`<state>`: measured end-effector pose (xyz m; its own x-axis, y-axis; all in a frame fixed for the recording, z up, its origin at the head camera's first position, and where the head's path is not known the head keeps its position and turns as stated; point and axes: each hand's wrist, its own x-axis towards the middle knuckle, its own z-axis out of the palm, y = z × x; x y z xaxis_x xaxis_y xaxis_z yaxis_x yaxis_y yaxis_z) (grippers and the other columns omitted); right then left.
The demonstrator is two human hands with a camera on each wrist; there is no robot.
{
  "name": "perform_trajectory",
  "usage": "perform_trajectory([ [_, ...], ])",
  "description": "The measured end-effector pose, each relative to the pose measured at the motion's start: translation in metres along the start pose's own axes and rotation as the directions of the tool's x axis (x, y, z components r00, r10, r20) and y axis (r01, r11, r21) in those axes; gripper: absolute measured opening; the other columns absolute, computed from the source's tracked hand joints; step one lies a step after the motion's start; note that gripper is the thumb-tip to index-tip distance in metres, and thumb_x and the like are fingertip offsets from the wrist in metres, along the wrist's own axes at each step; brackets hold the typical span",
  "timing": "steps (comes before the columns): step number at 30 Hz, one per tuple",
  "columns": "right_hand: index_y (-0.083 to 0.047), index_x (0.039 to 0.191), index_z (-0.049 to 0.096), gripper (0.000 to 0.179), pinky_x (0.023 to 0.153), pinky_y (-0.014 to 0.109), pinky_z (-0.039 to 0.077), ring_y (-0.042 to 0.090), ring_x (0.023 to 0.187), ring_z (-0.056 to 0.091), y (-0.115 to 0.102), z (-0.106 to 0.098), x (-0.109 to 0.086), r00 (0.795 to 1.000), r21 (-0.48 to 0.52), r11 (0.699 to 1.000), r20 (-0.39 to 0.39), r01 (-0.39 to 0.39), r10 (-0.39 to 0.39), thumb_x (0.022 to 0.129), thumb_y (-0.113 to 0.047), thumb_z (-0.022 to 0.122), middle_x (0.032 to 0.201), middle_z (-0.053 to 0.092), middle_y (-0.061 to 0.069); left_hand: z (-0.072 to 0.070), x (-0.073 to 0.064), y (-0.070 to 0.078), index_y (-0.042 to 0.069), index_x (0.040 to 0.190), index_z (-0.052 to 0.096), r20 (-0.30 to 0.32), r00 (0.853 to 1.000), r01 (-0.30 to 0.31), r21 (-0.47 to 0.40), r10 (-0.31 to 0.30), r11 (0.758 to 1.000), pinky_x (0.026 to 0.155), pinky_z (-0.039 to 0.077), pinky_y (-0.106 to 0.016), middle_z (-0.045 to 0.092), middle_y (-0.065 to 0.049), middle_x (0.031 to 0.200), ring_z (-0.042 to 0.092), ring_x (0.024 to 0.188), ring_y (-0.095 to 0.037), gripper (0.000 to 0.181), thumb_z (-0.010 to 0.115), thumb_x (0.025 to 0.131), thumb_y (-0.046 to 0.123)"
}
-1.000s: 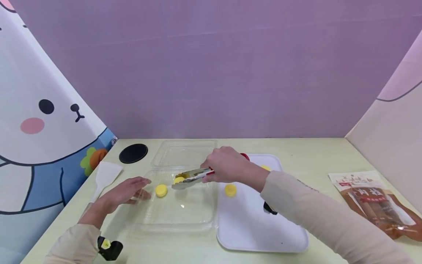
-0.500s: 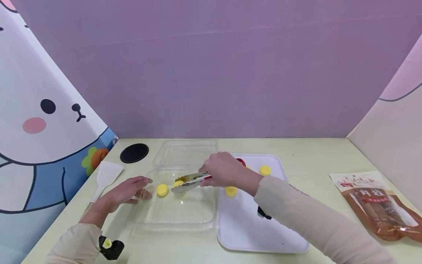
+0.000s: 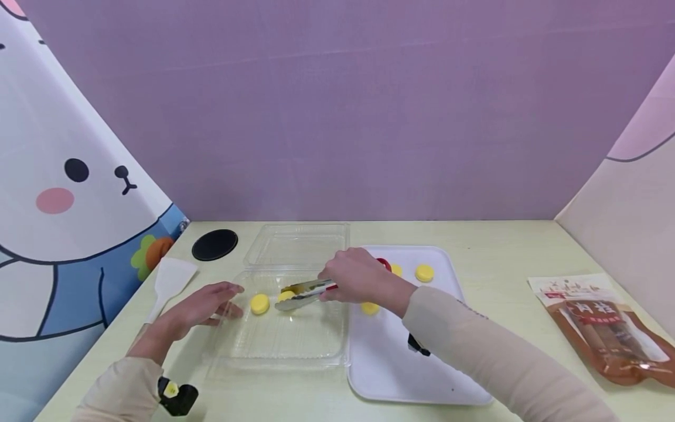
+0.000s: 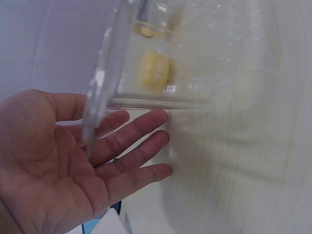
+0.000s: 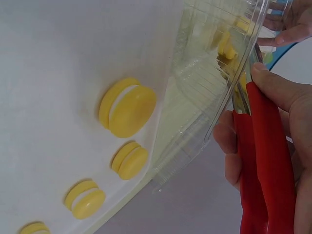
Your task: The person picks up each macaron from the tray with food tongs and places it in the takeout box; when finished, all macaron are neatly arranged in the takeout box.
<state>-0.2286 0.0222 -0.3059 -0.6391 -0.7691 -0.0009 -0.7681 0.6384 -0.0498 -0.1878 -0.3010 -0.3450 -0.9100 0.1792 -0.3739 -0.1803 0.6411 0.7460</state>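
My right hand [image 3: 355,274] grips red-handled metal tongs [image 5: 270,151] over a clear plastic clamshell container [image 3: 290,343]. The tong tips stand at either side of a yellow macaron [image 3: 285,295] low inside the container. Left of it lies a second yellow macaron [image 3: 259,304]. My left hand [image 3: 203,306] is at the container's left wall. In the left wrist view, its fingers [image 4: 134,131] extend loosely beside the wall, with the clear rim crossing in front of the palm. On the white tray [image 3: 416,375] to the right sit several yellow macarons with white filling [image 5: 129,109].
The container's lid half [image 3: 295,246] lies folded back behind it. A white spatula [image 3: 171,278] and a black disc [image 3: 214,244] are at the left. At the right lies a brown and white food packet [image 3: 601,328]. A purple backdrop [image 3: 369,117] closes off the table's rear.
My right hand and the tongs have come down a little, lowering the macaron inside the container. The arm's shift uncovers more macarons on the tray. My left hand stays at the wall.
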Motion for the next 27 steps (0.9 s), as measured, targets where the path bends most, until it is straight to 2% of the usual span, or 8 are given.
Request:
perform_trajectory([
  [3,-0.02,0.11,0.081,0.029,0.055,0.026,0.036,0.011,0.06,0.05,0.0,0.002,0.0,1.0,-0.004,1.0,-0.001,0.0,0.0,0.09,-0.04,0.078,0.081,0.072,-0.007,0.0,0.0,0.0,-0.012,0.146,0.038,-0.003,1.0,-0.003,-0.002,0.003,1.0,0.097,0.05,-0.059,0.071,-0.019,0.115,0.062,0.114,-0.037,0.05,0.03,0.112,0.024],
  [11,-0.018,0.119,0.078,0.041,0.059,0.027,0.041,0.012,0.068,0.057,0.001,0.002,-0.002,1.0,0.016,1.0,0.001,-0.013,0.013,0.088,-0.044,0.079,0.102,0.077,0.0,0.0,0.001,0.001,-0.012,0.147,0.037,0.004,1.0,0.006,0.007,-0.006,1.0,0.098,0.049,-0.059,0.07,-0.019,0.116,0.061,0.115,-0.038,0.052,0.03,0.112,0.026],
  [16,-0.019,0.122,0.076,0.045,0.057,0.027,0.039,0.011,0.062,0.052,0.002,0.001,-0.006,1.0,-0.003,1.0,-0.006,-0.017,0.017,0.088,-0.047,0.079,0.09,0.076,-0.004,0.001,0.001,0.001,-0.012,0.146,0.037,-0.002,1.0,0.005,0.01,-0.005,1.0,0.098,0.049,-0.059,0.07,-0.019,0.116,0.062,0.114,-0.037,0.051,0.03,0.112,0.026],
  [22,-0.018,0.126,0.074,0.051,0.053,0.026,0.036,0.009,0.053,0.046,0.007,-0.006,-0.017,0.998,0.012,1.0,-0.062,-0.015,0.015,0.087,-0.051,0.078,0.062,0.06,-0.01,0.001,0.001,0.002,-0.013,0.146,0.038,-0.008,1.0,-0.004,0.015,0.004,1.0,0.098,0.049,-0.059,0.07,-0.019,0.115,0.062,0.114,-0.036,0.051,0.03,0.112,0.025],
  [24,-0.017,0.126,0.074,0.052,0.051,0.026,0.036,0.009,0.052,0.048,0.009,-0.011,-0.022,0.996,0.022,1.0,-0.085,-0.013,0.015,0.087,-0.051,0.078,0.06,0.058,-0.009,0.001,0.0,0.001,-0.013,0.146,0.037,-0.006,1.0,-0.009,0.012,0.009,1.0,0.097,0.049,-0.059,0.07,-0.02,0.115,0.062,0.114,-0.037,0.05,0.03,0.112,0.024],
  [27,-0.017,0.127,0.074,0.053,0.05,0.024,0.037,0.006,0.053,0.05,0.011,-0.017,-0.031,0.993,0.032,0.999,-0.117,-0.021,0.025,0.086,-0.051,0.078,0.066,0.064,-0.008,0.001,0.001,0.001,-0.012,0.146,0.038,-0.006,1.0,-0.006,0.012,0.006,1.0,0.097,0.049,-0.059,0.071,-0.02,0.115,0.062,0.114,-0.037,0.051,0.031,0.112,0.025],
])
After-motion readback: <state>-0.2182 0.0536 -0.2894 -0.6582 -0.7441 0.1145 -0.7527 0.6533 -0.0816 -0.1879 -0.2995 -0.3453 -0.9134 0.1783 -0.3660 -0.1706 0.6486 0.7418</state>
